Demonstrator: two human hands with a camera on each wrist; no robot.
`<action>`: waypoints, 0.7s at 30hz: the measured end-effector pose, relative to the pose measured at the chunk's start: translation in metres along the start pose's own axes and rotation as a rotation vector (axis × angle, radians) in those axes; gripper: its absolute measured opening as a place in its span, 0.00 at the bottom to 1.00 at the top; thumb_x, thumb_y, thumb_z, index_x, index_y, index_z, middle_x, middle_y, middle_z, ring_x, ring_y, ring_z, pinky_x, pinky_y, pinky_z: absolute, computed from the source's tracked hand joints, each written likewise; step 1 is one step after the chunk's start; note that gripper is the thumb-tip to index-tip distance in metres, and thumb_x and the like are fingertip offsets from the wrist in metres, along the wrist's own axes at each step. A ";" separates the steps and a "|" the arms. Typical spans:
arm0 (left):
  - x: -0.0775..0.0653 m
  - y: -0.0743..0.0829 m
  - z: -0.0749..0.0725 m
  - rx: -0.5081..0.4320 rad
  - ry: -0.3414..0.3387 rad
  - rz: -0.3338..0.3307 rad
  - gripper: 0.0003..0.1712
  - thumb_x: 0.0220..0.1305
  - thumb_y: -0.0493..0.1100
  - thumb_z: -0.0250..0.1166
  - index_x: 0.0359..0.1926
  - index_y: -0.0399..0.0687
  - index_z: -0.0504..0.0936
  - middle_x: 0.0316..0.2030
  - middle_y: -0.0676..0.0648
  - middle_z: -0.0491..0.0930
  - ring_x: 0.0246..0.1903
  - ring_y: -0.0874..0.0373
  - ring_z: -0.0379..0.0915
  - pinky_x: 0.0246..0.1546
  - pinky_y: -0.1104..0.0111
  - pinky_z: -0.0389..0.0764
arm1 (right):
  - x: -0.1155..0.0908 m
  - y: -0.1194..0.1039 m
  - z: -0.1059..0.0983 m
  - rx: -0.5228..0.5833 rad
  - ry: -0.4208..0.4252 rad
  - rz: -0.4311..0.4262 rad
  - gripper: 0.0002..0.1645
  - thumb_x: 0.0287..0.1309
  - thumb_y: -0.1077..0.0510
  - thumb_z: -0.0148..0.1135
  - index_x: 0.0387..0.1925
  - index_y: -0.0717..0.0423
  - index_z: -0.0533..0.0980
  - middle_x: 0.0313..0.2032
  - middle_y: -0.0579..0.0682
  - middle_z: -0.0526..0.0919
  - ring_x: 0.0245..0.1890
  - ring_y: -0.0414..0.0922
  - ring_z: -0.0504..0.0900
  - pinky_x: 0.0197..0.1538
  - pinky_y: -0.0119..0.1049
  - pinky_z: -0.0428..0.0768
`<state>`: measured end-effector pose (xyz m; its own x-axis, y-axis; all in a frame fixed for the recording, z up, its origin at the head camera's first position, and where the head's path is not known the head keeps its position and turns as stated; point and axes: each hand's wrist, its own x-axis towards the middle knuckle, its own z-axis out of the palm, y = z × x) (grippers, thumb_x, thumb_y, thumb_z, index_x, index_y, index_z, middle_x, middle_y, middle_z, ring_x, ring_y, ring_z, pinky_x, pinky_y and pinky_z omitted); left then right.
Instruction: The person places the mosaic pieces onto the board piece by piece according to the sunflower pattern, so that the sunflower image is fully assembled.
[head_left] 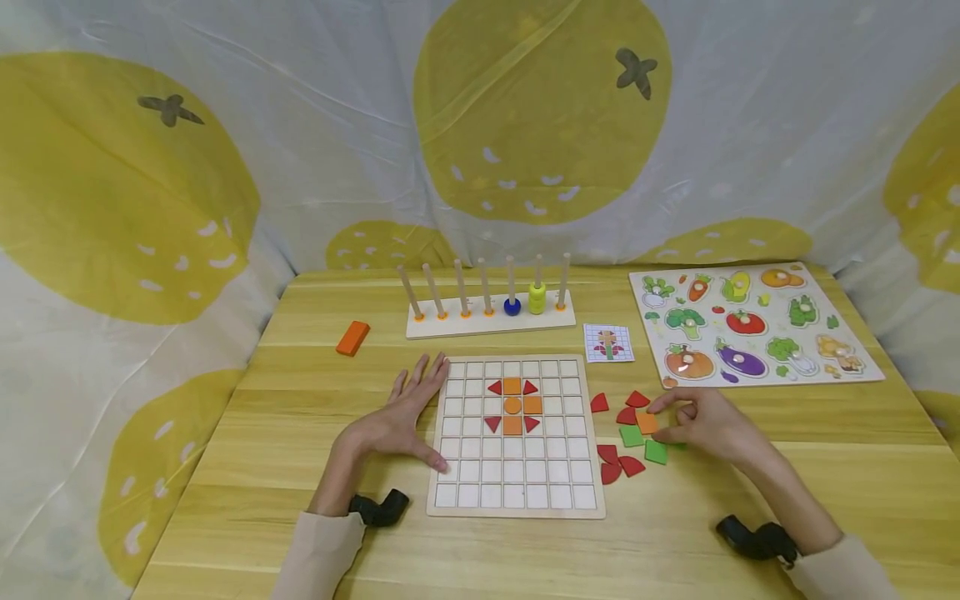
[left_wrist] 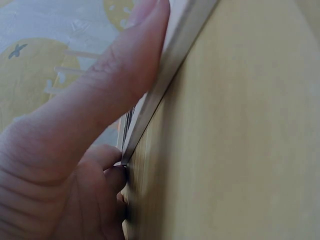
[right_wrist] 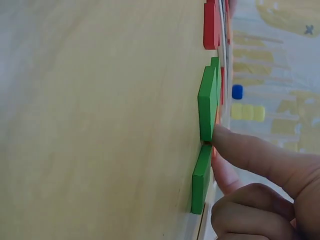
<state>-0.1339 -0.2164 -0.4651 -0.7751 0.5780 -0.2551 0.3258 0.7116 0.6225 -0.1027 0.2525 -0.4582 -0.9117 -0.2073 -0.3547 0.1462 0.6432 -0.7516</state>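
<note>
Head view: wood-grain worktop [head_left: 247, 467], fruit-print cloth [head_left: 337, 142] beyond its far, left and right edges; peg rack [head_left: 491, 321] near the far edge, vegetable puzzle [head_left: 716, 333] at the far right corner. Left grip [head_left: 405, 417], fingers spread, rests on the central grid board [head_left: 513, 450]; right grip [head_left: 705, 425] pinches an orange square [head_left: 645, 423] between board and right edge. Left wrist view: thumb [left_wrist: 110, 75] over the board's rim. Right wrist view: fingertips [right_wrist: 226, 141] beside green squares [right_wrist: 206, 107].

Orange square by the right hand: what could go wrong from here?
The right hand might nudge the green square lying close against the orange square. The left hand touches the grid board along one side, so a push could shift it and jog the red triangles on it.
</note>
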 end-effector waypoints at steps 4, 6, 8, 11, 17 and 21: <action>0.000 0.000 0.000 0.002 0.000 0.006 0.88 0.38 0.60 0.87 0.83 0.45 0.31 0.84 0.45 0.24 0.82 0.43 0.12 0.79 0.39 0.23 | 0.000 -0.002 0.001 -0.016 0.006 -0.017 0.23 0.54 0.59 0.78 0.50 0.62 0.82 0.20 0.43 0.63 0.19 0.40 0.61 0.22 0.32 0.59; 0.001 -0.001 0.000 0.002 -0.001 0.007 0.88 0.38 0.61 0.87 0.83 0.46 0.31 0.84 0.45 0.24 0.82 0.43 0.12 0.79 0.39 0.23 | 0.000 -0.003 0.001 -0.029 0.009 -0.031 0.22 0.55 0.58 0.78 0.49 0.63 0.82 0.21 0.44 0.63 0.20 0.39 0.62 0.23 0.32 0.60; 0.001 -0.001 0.000 0.001 0.000 0.008 0.88 0.38 0.61 0.87 0.83 0.46 0.31 0.84 0.45 0.24 0.82 0.43 0.12 0.79 0.39 0.23 | 0.000 -0.005 0.001 -0.047 0.021 -0.046 0.21 0.56 0.57 0.77 0.49 0.63 0.82 0.21 0.43 0.63 0.20 0.39 0.61 0.22 0.32 0.59; 0.000 -0.001 0.000 -0.001 0.001 0.006 0.88 0.38 0.60 0.87 0.83 0.45 0.31 0.84 0.44 0.24 0.82 0.43 0.12 0.79 0.39 0.23 | 0.002 -0.010 0.001 -0.057 0.040 -0.082 0.20 0.59 0.55 0.76 0.48 0.63 0.83 0.19 0.43 0.62 0.18 0.37 0.59 0.21 0.31 0.58; 0.000 0.000 0.000 0.001 0.003 0.001 0.88 0.38 0.60 0.87 0.83 0.45 0.31 0.84 0.44 0.24 0.82 0.42 0.12 0.79 0.39 0.23 | 0.015 -0.040 0.015 -0.040 0.025 -0.146 0.18 0.59 0.53 0.76 0.46 0.60 0.85 0.17 0.42 0.60 0.15 0.37 0.57 0.19 0.30 0.57; 0.000 0.000 0.000 -0.005 0.005 0.008 0.88 0.38 0.60 0.87 0.84 0.46 0.32 0.84 0.44 0.25 0.82 0.42 0.12 0.79 0.39 0.24 | 0.028 -0.069 0.037 -0.051 0.002 -0.193 0.15 0.57 0.55 0.77 0.43 0.58 0.85 0.16 0.42 0.59 0.16 0.39 0.57 0.20 0.30 0.55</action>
<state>-0.1344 -0.2166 -0.4650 -0.7754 0.5816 -0.2460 0.3296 0.7049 0.6280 -0.1246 0.1752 -0.4365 -0.9219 -0.3286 -0.2055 -0.0508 0.6281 -0.7765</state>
